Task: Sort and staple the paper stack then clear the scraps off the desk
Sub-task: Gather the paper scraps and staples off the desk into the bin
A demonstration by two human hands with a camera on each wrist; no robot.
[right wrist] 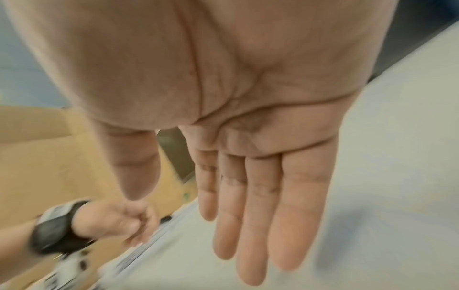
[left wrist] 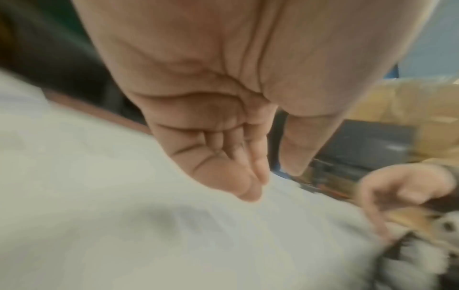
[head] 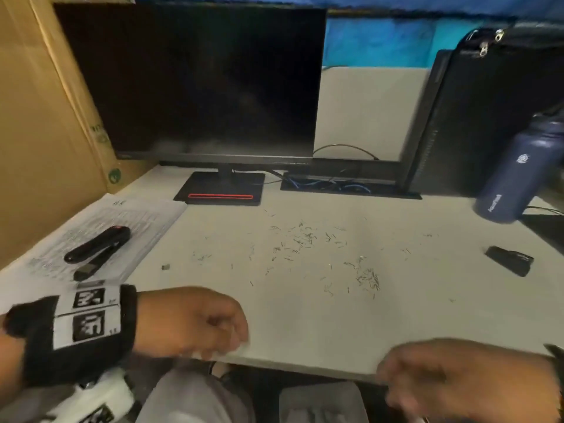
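Observation:
A printed paper stack [head: 146, 221] lies at the desk's left, with a black stapler [head: 97, 248] resting on top of it. Loose staples [head: 305, 239] are scattered over the middle of the white desk [head: 305, 331], with another cluster [head: 367, 279] further right. A small black tool [head: 509, 260] lies at the right. My left hand [head: 235, 340] [left wrist: 273, 183] rests at the desk's front edge, fingers loosely bent, holding nothing. My right hand [head: 427, 383] [right wrist: 223, 225] hovers at the front edge lower right, blurred, fingers straight and empty.
A dark monitor [head: 198, 80] stands at the back on a black base. A cardboard box [head: 39, 132] walls off the left. At the right are a computer tower [head: 488, 117] and a navy bottle [head: 518, 172]. Cables fill a slot [head: 335, 186] behind.

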